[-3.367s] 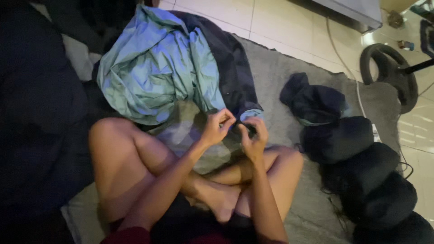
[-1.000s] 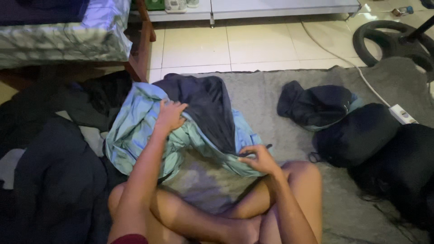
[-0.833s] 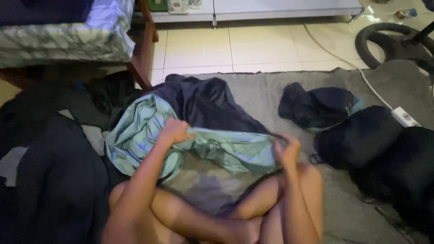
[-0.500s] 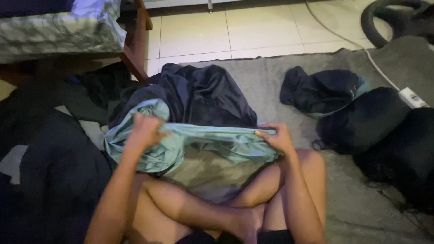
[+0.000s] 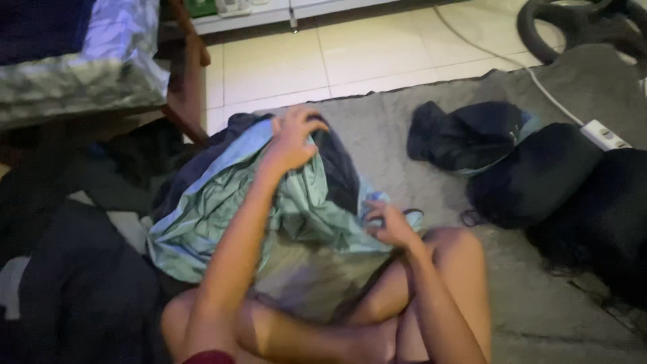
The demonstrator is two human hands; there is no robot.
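In the head view, a thin, crumpled garment [image 5: 222,202] of pale blue-green cloth with a dark navy lining lies bunched on a grey, flat-woven rug [image 5: 404,135], in front of the person's crossed bare legs. Its surface is soft and full of creases, with a lighter blue edge running up toward the top of the heap.

The left hand [image 5: 293,138] sits on the upper part of the garment, fingers curled and closed on a fold where the blue-green cloth meets the dark lining. The right hand [image 5: 387,222] is lower and nearer the knee, fingers bent and pinching the garment's right-hand edge, so the cloth stretches between the two hands.

To the left, dark clothes [image 5: 74,269] lie piled close against the garment, leaving little free room there. Behind them stands a bed [image 5: 81,74] with a patterned cover and a wooden frame. Beyond the rug's far edge the floor is pale glossy tile [image 5: 283,64].

To the right, well apart from the hands, a dark folded garment [image 5: 472,135] and rounded black bags [image 5: 559,182] rest on the rug, with bare rug between them and the right hand. A white power strip [image 5: 605,135] with its cable lies by the bags, and a black ring-shaped object [image 5: 579,27] sits at the top right corner.
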